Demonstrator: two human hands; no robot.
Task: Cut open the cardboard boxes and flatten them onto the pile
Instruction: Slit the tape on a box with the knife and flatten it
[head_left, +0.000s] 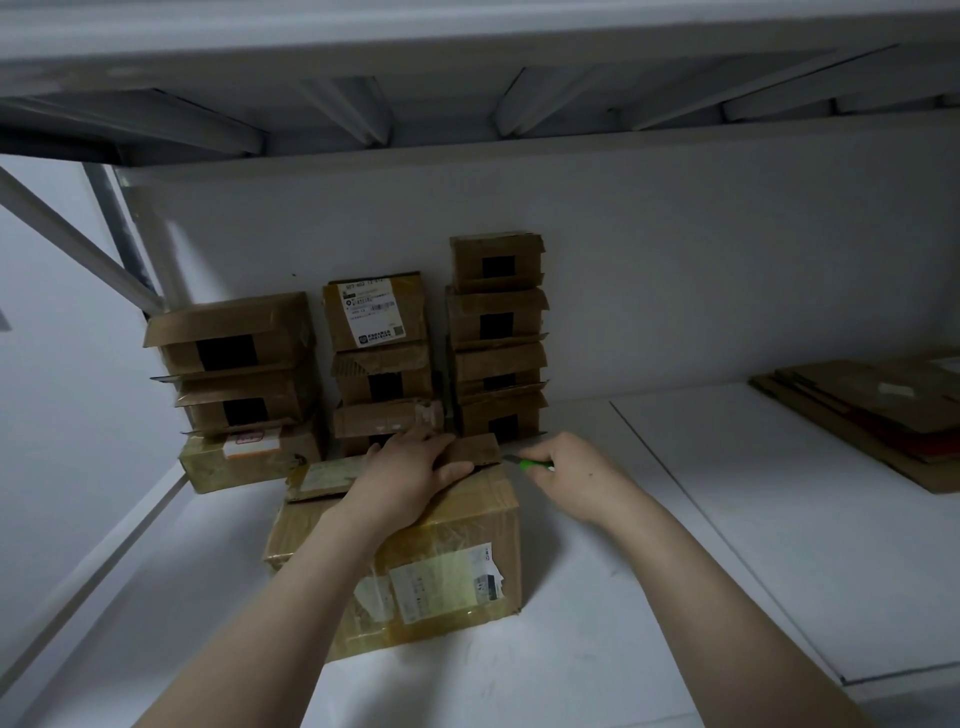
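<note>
A taped brown cardboard box (457, 566) with a white label stands on the white shelf in front of me. My left hand (410, 475) lies flat on its top, fingers spread over the far flap. My right hand (571, 475) grips a green utility knife (530, 464), its blade at the box's far right top corner. Stacks of small cardboard boxes (496, 332) stand against the back wall behind it. A pile of flattened cardboard (878, 410) lies at the far right of the shelf.
The white shelf surface (701, 545) stretches right of the box, with a seam between two boards. A taped box (244, 457) sits at the left under another stack. Metal shelf beams (467, 109) hang overhead.
</note>
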